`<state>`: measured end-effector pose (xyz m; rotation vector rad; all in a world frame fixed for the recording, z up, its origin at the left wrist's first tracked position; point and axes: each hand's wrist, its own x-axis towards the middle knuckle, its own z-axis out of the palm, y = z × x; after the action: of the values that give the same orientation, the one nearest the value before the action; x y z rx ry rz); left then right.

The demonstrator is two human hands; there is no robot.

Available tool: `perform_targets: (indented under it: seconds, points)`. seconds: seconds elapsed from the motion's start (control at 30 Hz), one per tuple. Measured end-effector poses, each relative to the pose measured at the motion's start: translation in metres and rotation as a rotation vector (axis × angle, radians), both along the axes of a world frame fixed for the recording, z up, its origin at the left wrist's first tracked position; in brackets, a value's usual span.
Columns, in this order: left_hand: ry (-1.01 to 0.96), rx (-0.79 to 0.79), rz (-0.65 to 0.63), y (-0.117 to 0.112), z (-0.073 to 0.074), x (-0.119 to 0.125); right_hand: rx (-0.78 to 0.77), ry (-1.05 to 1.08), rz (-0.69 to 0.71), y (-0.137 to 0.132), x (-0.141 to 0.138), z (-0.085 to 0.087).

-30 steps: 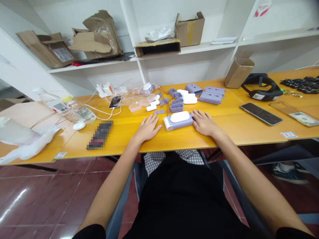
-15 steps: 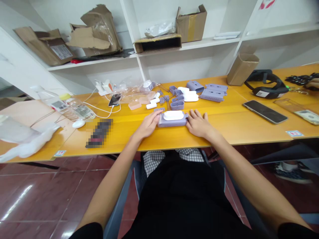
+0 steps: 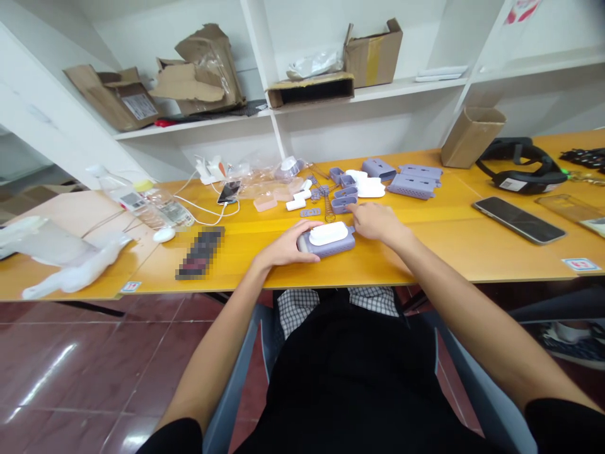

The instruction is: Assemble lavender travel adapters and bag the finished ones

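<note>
Head view: unlike half a second before, the lavender perforated housing (image 3: 331, 247) with its white cap (image 3: 328, 234) sits angled near the table's front edge, the left hand (image 3: 283, 248) curled around its left end, gripping it. The right hand (image 3: 375, 222) has moved in, half closed, its fingertips (image 3: 355, 228) just beside the housing's upper right corner. At lower right, a small sticker (image 3: 581, 264) is too small to read; the yellow table (image 3: 472, 221) meets white shelves (image 3: 401, 93) holding torn cardboard boxes (image 3: 373, 57) across the top of the frame.
</note>
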<state>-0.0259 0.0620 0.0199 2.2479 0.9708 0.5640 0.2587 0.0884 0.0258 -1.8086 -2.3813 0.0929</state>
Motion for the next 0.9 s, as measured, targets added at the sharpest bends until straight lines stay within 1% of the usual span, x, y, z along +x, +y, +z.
perform_targets:
  seconds: [0.03,0.1,0.2,0.27,0.3,0.37,0.4,0.43,0.47,0.57,0.63,0.7,0.77,0.83,0.9]
  points:
    - [0.001,-0.004,0.007,0.000,0.001,-0.001,-0.004,0.023,0.035,0.008,-0.003,0.002]
    - [-0.036,-0.039,0.013,0.001,0.002,-0.005,-0.034,0.052,0.182,0.021,-0.009,0.004]
    - [-0.143,-0.130,0.014,0.006,0.002,-0.016,-0.072,0.023,0.300,0.034,-0.016,0.002]
    - [-0.217,-0.165,0.073,0.012,0.000,-0.025,-0.076,0.031,0.335,0.036,-0.018,-0.001]
    - [-0.241,-0.164,0.141,0.016,-0.002,-0.028,-0.067,0.051,0.341,0.035,-0.017,-0.002]
    - [-0.235,-0.121,0.320,0.024,-0.006,-0.033,-0.031,0.096,0.320,0.028,-0.013,-0.004]
    - [-0.188,-0.082,0.392,0.029,-0.008,-0.033,-0.007,0.112,0.299,0.023,-0.009,-0.006]
    - [-0.118,-0.031,0.427,0.035,-0.010,-0.033,0.015,0.121,0.281,0.016,-0.004,-0.007]
    - [-0.034,0.031,0.420,0.040,-0.010,-0.031,0.029,0.129,0.264,0.009,0.001,-0.009]
    - [0.196,0.224,0.260,0.057,-0.009,-0.019,0.035,0.177,0.169,-0.013,0.018,-0.015]
    - [0.301,0.289,0.192,0.067,-0.006,-0.010,0.046,0.193,0.096,-0.026,0.028,-0.018]
    - [0.357,0.306,0.198,0.074,-0.005,-0.003,0.055,0.212,0.019,-0.034,0.036,-0.021]
    - [0.368,0.301,0.249,0.077,-0.006,0.001,0.058,0.252,-0.040,-0.038,0.041,-0.022]
    - [0.374,0.306,0.297,0.076,-0.008,0.002,0.066,0.288,-0.075,-0.036,0.042,-0.023]
    - [0.396,0.333,0.327,0.073,-0.009,-0.001,0.071,0.275,-0.089,-0.031,0.040,-0.023]
